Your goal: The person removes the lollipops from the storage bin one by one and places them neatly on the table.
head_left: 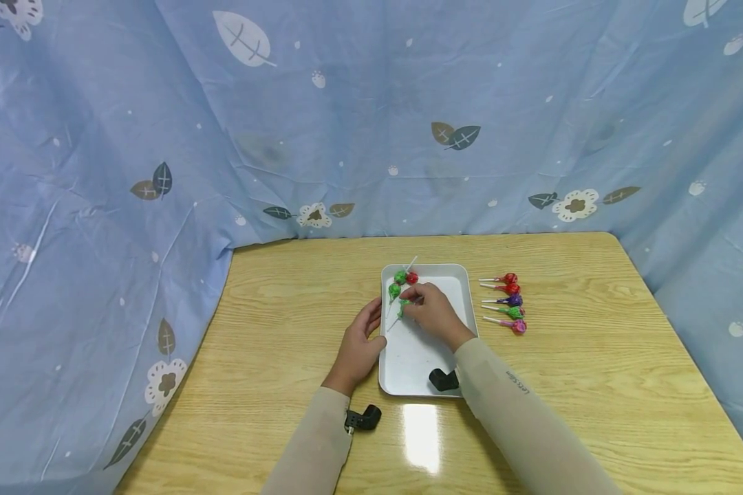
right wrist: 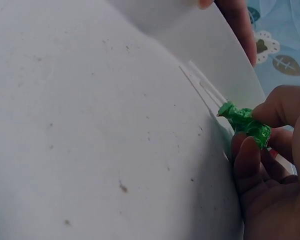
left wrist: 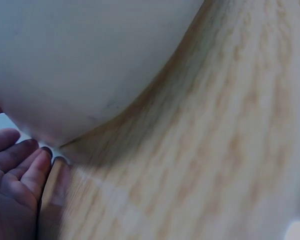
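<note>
A shallow white tray [head_left: 415,368] lies on the wooden table. Inside it, my right hand [head_left: 433,313] pinches a green-wrapped lollipop [right wrist: 245,120] between thumb and fingers, its white stick pointing toward the tray's left wall. Along the tray's far left side lie two more green lollipops [head_left: 394,290] and a red lollipop [head_left: 412,278], one stick leaning over the far rim. My left hand [head_left: 357,350] rests against the tray's left edge, fingers extended along the outside and thumb at the rim. In the left wrist view, its fingers [left wrist: 25,170] show beside the tray wall.
Right of the tray, several lollipops lie in a column, sticks pointing left: red ones [head_left: 510,278], a purple one [head_left: 515,300], a green one [head_left: 517,313] and a pink one [head_left: 519,326]. A patterned blue curtain [head_left: 371,165] hangs behind and beside the table [head_left: 594,385].
</note>
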Demonstrator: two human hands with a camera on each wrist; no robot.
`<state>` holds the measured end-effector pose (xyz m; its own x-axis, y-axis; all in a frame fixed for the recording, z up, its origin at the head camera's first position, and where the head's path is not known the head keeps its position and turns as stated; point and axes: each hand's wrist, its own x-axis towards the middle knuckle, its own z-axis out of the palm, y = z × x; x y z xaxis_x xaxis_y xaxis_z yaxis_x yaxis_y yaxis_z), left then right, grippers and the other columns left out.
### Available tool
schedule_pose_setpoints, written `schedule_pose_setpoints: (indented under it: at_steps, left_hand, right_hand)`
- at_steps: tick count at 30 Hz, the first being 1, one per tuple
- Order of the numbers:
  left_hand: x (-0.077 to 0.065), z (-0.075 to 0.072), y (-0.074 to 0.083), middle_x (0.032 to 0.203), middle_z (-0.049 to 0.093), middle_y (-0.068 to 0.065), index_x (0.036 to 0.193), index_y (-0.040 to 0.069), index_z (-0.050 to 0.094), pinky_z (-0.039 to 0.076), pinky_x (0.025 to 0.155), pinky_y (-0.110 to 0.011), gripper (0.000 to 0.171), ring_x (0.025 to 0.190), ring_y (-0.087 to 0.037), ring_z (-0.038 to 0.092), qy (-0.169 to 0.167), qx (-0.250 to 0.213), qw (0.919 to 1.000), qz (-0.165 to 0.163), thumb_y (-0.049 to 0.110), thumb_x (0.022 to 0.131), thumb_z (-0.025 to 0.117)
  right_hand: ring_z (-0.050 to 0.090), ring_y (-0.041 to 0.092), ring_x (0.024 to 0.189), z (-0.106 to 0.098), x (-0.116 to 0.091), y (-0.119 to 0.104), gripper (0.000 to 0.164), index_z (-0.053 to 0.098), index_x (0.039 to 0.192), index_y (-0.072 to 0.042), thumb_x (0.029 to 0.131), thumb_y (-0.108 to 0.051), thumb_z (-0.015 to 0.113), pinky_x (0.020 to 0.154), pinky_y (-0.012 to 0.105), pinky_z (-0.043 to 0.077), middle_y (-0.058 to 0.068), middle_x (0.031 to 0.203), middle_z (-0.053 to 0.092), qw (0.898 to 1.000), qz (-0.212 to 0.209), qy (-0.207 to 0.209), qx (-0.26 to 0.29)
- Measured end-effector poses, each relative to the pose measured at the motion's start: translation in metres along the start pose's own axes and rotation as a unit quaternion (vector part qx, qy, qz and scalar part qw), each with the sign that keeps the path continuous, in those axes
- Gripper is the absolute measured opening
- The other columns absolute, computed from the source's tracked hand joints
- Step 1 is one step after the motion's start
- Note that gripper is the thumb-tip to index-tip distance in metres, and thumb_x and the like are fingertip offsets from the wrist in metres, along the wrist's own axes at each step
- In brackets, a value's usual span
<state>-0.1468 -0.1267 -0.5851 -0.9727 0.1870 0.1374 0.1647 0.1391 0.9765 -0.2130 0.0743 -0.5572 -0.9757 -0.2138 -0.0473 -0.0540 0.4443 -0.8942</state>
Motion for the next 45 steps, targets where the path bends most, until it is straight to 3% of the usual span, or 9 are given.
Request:
schedule_pose_setpoints:
  at_steps: [7,11,17,25,38,45]
  left_hand:
    - [0.0,-0.001,-0.002,0.161,0.052,-0.013,0.168,0.009,0.04,0.044,0.119,-0.043,0.082,0.144,-0.028,0.053,0.001,-0.009,1.0,-0.001,-0.011,0.089,0.054]
    - [0.001,-0.001,-0.004,0.161,0.052,-0.014,0.168,0.009,0.041,0.044,0.119,-0.044,0.082,0.144,-0.029,0.053,-0.001,-0.012,0.9999,0.001,-0.011,0.089,0.054]
    - [0.001,-0.001,-0.004,0.161,0.052,-0.013,0.167,0.01,0.041,0.045,0.118,-0.042,0.083,0.144,-0.028,0.054,0.001,-0.013,0.9999,-0.001,-0.011,0.088,0.055]
    - [0.001,-0.001,-0.002,0.161,0.052,-0.011,0.168,0.008,0.04,0.046,0.117,-0.039,0.082,0.143,-0.027,0.055,0.004,-0.012,0.9999,-0.01,-0.01,0.089,0.055]
    - [0.001,-0.001,-0.002,0.16,0.052,-0.015,0.168,0.004,0.039,0.045,0.118,-0.039,0.082,0.144,-0.028,0.054,-0.004,-0.012,0.9999,0.003,-0.01,0.088,0.054]
    - [0.0,0.0,-0.002,0.161,0.051,-0.014,0.168,0.006,0.039,0.043,0.119,-0.041,0.082,0.145,-0.028,0.052,-0.003,-0.01,0.9999,0.002,-0.01,0.089,0.055]
  right_hand:
    - [0.062,0.023,0.083,0.0,0.0,-0.002,0.017,0.07,0.108,-0.006,0.091,-0.002,0.071,0.07,0.031,0.056,0.011,0.109,0.064,1.0,0.006,-0.004,0.002]
    - [0.062,0.024,0.085,-0.001,0.0,-0.001,0.018,0.069,0.108,-0.005,0.091,-0.001,0.071,0.069,0.031,0.055,0.011,0.106,0.066,1.0,0.002,0.0,0.006]
    - [0.062,0.025,0.089,-0.004,0.0,0.0,0.021,0.071,0.113,0.001,0.092,0.0,0.07,0.068,0.03,0.058,0.014,0.115,0.062,1.0,0.0,0.006,0.026]
    - [0.059,0.026,0.093,-0.01,-0.001,-0.005,0.021,0.07,0.113,-0.002,0.092,-0.001,0.069,0.069,0.029,0.053,0.012,0.108,0.066,0.999,0.006,0.028,0.047]
    - [0.059,0.023,0.091,-0.015,-0.007,-0.015,0.021,0.071,0.112,0.0,0.091,0.002,0.072,0.071,0.027,0.05,0.012,0.112,0.068,0.996,-0.042,0.038,0.074]
    - [0.059,0.027,0.097,-0.028,-0.011,-0.018,0.023,0.07,0.119,0.002,0.096,-0.001,0.073,0.076,0.03,0.051,0.014,0.118,0.067,0.996,-0.039,0.031,0.068]
